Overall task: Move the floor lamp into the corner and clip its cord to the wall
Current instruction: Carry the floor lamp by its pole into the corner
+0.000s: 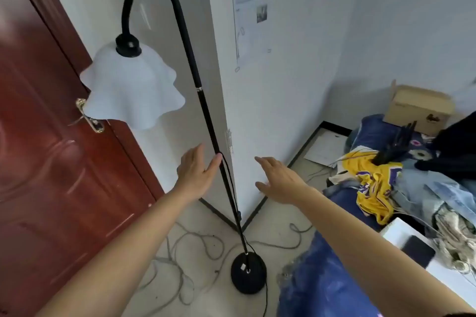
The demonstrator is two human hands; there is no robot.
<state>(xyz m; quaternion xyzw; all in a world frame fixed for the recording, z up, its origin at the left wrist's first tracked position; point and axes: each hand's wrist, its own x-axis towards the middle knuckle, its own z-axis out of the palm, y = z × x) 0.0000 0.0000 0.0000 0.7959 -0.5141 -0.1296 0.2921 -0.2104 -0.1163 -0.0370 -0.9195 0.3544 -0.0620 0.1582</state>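
Note:
The floor lamp stands by the outer wall corner: a black curved pole, a white wavy shade hanging at the left, and a round black base on the floor. A thin black cord runs down along the pole and past the base. My left hand is open just left of the pole, fingertips at the cord. Right of the pole, my right hand is open with fingers spread, in front of the white wall. A small white clip sits on the wall edge.
A dark red door with a brass handle stands at the left. Grey cables loop over the floor around the base. At the right are a bed with blue bedding, piled clothes, a yellow jersey and a cardboard box.

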